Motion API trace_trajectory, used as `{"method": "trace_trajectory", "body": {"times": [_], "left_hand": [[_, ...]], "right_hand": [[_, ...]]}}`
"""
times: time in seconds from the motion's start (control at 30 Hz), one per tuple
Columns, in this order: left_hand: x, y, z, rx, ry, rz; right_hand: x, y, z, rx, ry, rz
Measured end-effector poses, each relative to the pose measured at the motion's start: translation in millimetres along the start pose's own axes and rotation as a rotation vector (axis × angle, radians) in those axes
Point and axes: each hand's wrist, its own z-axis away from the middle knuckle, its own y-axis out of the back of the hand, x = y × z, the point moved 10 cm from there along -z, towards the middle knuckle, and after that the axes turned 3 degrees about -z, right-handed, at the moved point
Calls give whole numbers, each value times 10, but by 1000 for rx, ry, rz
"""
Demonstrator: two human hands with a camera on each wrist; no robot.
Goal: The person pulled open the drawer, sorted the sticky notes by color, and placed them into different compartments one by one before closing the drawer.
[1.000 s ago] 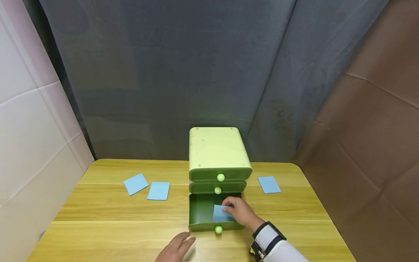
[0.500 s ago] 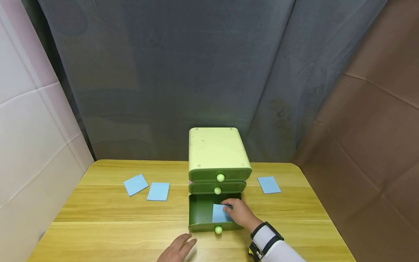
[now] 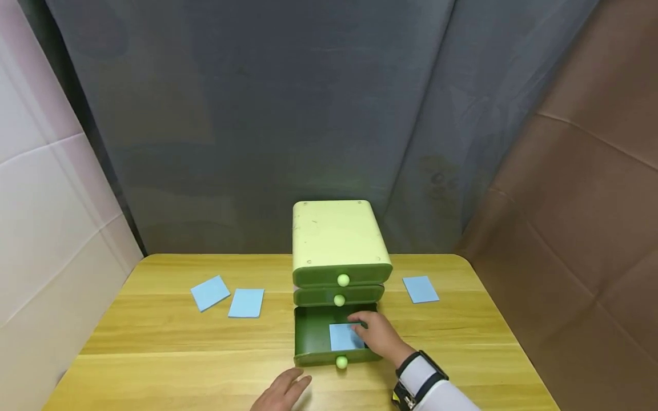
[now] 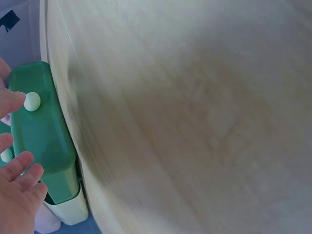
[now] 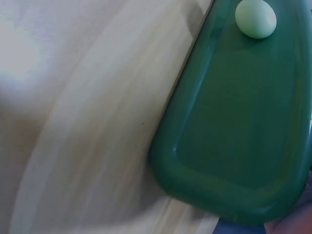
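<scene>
Reaching into the pulled-out bottom drawer (image 3: 313, 339) of a green three-drawer cabinet (image 3: 336, 240), the right hand (image 3: 377, 334) pinches a blue note (image 3: 343, 337) lying inside it. The left hand (image 3: 280, 391) rests flat, fingers relaxed, on the wooden table (image 3: 154, 354) just before the drawer. Three more blue notes (image 3: 245, 302) lie on the tabletop beside the cabinet.

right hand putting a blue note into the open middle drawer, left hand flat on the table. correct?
Not quite: the open drawer is the bottom one, not the middle, as the head view shows. The right hand sets the blue note in it; the left hand rests on the table.
</scene>
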Motion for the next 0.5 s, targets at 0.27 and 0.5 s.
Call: {"method": "trace_trajectory", "body": {"times": [0.27,0.5], "left_hand": [[32,-63,-28,-21,27,16],[104,-128,-11,20,2,-6]], "right_hand": [[154,245,122,154,-37,-40],[404,541,215,292,-113,-113]]}}
